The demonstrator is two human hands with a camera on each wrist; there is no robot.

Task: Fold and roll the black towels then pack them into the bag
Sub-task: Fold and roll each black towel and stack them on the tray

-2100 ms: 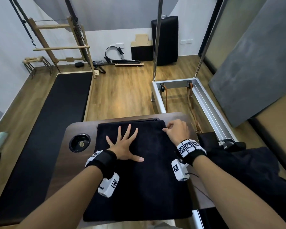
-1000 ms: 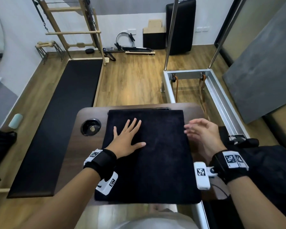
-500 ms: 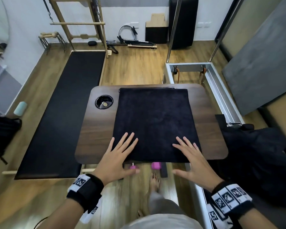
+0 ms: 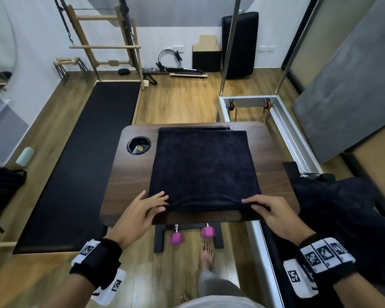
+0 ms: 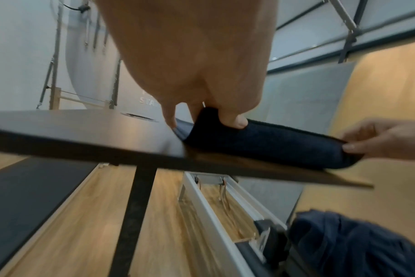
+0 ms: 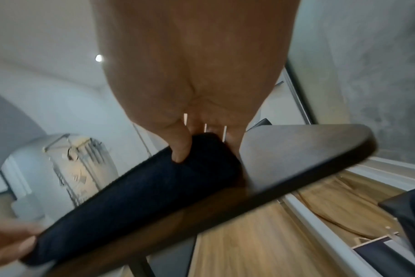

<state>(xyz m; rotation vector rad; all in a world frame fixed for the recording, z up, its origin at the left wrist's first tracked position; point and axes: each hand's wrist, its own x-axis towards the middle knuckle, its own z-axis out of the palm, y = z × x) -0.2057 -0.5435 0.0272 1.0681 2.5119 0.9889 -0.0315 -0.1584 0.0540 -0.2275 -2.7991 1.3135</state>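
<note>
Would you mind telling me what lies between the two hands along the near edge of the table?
Only the black towel's turned-up near edge; left hand and right hand pinch its corners, shown in the head view.

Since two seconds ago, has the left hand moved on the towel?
Yes. The left hand has come back from beside the cup holder to the near edge of the table, where it pinches the black towel's near left corner.
</note>
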